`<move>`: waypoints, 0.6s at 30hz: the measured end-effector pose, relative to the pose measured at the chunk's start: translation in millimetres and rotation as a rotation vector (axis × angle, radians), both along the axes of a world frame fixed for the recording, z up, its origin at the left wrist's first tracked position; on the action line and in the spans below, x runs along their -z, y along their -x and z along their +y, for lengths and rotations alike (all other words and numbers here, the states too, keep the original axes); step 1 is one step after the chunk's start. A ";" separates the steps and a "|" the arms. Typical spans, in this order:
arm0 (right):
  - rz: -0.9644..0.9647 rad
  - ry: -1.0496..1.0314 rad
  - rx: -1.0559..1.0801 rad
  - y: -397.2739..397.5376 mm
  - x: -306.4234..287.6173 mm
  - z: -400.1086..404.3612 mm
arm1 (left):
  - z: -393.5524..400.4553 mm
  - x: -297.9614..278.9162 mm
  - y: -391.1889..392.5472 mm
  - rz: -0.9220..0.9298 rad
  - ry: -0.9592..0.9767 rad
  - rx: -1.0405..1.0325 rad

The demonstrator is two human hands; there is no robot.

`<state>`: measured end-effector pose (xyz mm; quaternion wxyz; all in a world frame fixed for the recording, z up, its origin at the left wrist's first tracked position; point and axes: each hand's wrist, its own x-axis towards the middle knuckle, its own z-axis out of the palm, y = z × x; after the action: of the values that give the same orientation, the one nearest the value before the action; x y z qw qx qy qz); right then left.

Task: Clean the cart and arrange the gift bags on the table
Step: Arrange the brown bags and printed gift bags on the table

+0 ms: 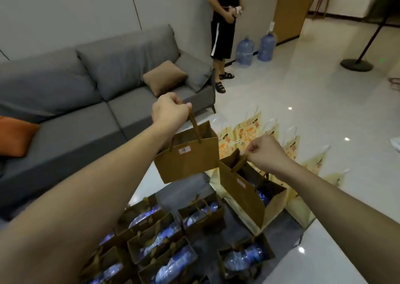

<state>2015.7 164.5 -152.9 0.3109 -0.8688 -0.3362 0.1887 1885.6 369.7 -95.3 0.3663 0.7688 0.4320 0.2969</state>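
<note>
- The left hand (170, 110) is clenched round the handle of a brown paper bag (188, 157) labelled 9, holding it in the air.
- The right hand (265, 151) pinches the handle of a second brown bag (249, 195), tilted, just beside the first.
- Below stand more brown bags (151, 236) holding bottles, with yellow printed bags (249, 132) beyond.
- Step in hand, I judge: carrying two bags for arranging; next, set both down upright in the rows.

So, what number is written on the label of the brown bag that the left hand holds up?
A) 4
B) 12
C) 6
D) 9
D: the white label on the brown bag, which the left hand holds by its handle, reads 9.
</note>
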 end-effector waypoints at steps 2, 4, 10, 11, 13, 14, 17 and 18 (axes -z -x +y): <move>0.028 0.043 -0.030 -3.5 18.9 7.8 | 12.7 29.2 -8.3 0.059 0.035 -0.008; 0.049 0.077 -0.083 -5.7 38.1 14.0 | 22.4 57.9 -16.0 0.116 0.070 -0.017; 0.124 0.169 -0.282 -4.2 79.2 24.1 | 48.6 142.0 -28.5 0.265 0.181 -0.062; 0.150 0.171 -0.313 -2.7 81.1 25.9 | 51.7 154.3 -29.9 0.279 0.192 -0.077; 0.175 0.189 -0.370 0.2 82.6 27.6 | 57.1 175.4 -33.4 0.296 0.212 -0.109; 0.173 0.202 -0.391 1.0 82.7 27.2 | 60.2 185.2 -35.2 0.302 0.220 -0.118; 0.157 0.218 -0.454 1.4 80.2 23.2 | 68.8 209.6 -39.9 0.316 0.233 -0.134; 0.155 0.216 -0.472 1.4 78.4 22.3 | 70.7 216.3 -40.8 0.323 0.235 -0.137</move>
<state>2014.3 186.8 -231.2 0.1887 -0.7774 -0.4826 0.3565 1926.4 440.4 -311.6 0.3585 0.7270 0.5682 0.1419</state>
